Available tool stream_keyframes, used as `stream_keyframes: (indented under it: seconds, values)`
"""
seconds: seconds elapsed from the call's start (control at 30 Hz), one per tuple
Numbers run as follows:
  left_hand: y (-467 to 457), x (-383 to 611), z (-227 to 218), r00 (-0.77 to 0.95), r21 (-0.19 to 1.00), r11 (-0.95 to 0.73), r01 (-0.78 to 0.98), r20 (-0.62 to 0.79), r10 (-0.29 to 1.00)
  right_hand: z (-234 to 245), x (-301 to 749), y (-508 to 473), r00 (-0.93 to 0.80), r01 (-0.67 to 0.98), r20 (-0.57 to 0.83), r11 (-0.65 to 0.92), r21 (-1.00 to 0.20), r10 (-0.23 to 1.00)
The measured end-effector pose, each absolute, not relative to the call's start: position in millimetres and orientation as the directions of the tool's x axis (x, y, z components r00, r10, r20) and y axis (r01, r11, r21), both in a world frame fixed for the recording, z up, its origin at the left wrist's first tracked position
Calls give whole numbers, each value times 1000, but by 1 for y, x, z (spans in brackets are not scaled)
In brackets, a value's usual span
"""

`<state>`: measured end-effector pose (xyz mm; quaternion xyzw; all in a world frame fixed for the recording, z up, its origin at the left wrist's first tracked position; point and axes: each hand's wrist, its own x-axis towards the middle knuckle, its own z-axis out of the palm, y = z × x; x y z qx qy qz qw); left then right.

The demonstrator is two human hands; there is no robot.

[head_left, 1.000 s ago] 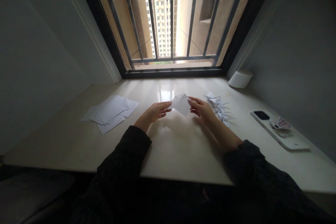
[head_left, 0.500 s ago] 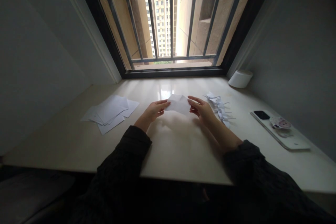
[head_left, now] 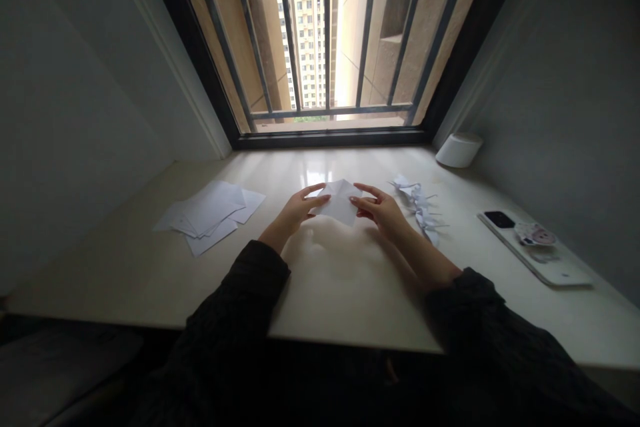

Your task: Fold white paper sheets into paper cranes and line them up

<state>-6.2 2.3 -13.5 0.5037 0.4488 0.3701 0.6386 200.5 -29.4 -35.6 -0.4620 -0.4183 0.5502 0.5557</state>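
Observation:
A small folded sheet of white paper (head_left: 341, 203) is held up over the pale ledge, with creases fanning from its top point. My left hand (head_left: 296, 208) pinches its left side, thumb in front and index finger along the upper edge. On the right side, my right hand (head_left: 376, 205) grips it the same way, thumb on the front face. The fingers behind the paper are partly hidden. Just right of my right hand lies a row of several folded white paper figures (head_left: 419, 205) with thin pointed ends.
Loose white paper sheets (head_left: 213, 208) lie overlapping on the left of the ledge (head_left: 320, 300). At the right are a phone (head_left: 533, 250) with a round grip on its back and a white tilted cylinder (head_left: 459, 149). A barred window (head_left: 327, 140) stands behind.
Both thumbs have moved inward onto the paper's front. The paper has turned from a wide, flat shape to one with a point at the top and its lower corner hanging down.

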Motion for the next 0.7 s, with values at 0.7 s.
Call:
stream_keyframes:
  seconds: [0.7]
  values:
    - [3,3,-29,207,972,118,-204,-75,975,-32,192,-37,-40,-185,53,45,-982,998]
